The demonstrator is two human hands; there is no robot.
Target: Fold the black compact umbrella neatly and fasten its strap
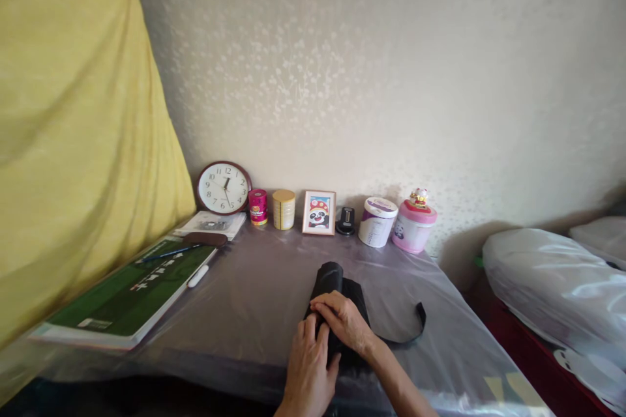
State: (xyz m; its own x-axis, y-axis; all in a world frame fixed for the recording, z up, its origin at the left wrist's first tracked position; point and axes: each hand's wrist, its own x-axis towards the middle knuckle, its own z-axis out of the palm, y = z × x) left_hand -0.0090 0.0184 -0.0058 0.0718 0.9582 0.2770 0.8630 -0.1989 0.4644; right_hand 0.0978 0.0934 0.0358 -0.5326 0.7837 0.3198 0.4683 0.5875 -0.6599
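A black cloth roll (328, 279) lies lengthwise on the near part of the table, with a looser flap of the same black cloth (355, 296) along its right side. From it a thin black strap (421, 319) curves out over the table to the right, its end raised. My left hand (309, 358) is closed on the roll's near left side, fingers bent over it. My right hand (343, 322) lies across the top, its fingers closed together on the cloth close to my left fingertips. Both hands hide the roll's middle and much of its near end.
A plastic-covered table (244, 300) stands against the wall. Along its back are a clock (224, 187), pink tin (257, 206), yellow canister (283, 210), panda picture frame (319, 212), small black object (346, 221) and two tubs (377, 223). A green book (132, 290) lies left.
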